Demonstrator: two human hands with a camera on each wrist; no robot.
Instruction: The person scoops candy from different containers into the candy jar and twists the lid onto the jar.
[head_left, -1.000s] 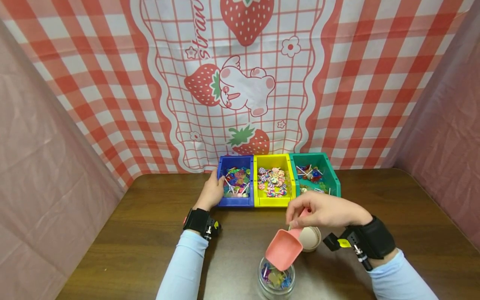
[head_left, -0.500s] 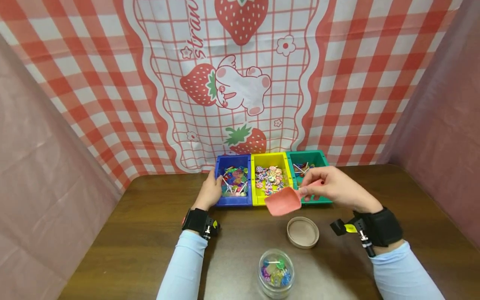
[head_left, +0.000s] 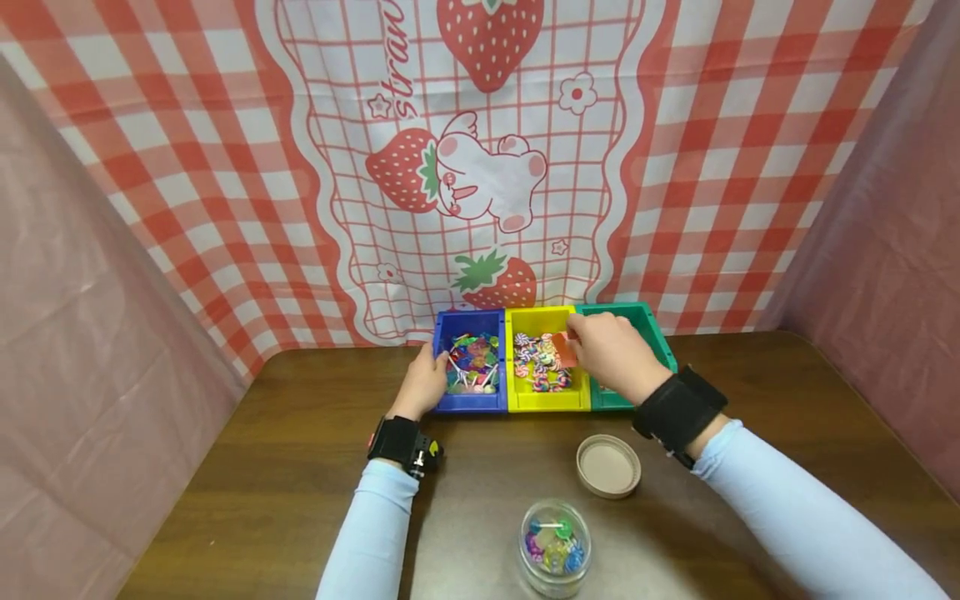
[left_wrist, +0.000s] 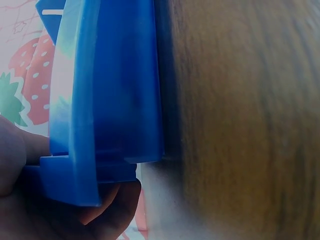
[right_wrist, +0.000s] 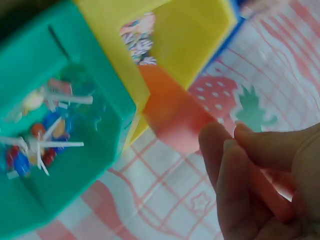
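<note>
My right hand [head_left: 618, 354] pinches the handle of a pink scoop [right_wrist: 175, 117], whose head dips into the yellow bin [head_left: 549, 402]. Inside that bin lie swirl-patterned candies [head_left: 542, 358]. With thumb and fingers on either side of its left wall, my left hand [head_left: 422, 383] grips the blue bin [left_wrist: 125, 80], which holds colorful clear candies and lollipops [head_left: 474, 358]. The green bin [right_wrist: 107, 105] is partly covered by my right hand in the head view; in the right wrist view it shows small lollipops [right_wrist: 40, 142].
A glass jar [head_left: 555, 575] with a few colorful candies stands near the front of the wooden table [head_left: 300, 467]. Just behind it and to the right lies a round beige lid [head_left: 608, 467]. A checked strawberry cloth [head_left: 495, 183] hangs behind the bins.
My right hand has carried the scoop from above the jar, forward past the lid, and into the yellow bin. My left hand stays on the blue bin.
</note>
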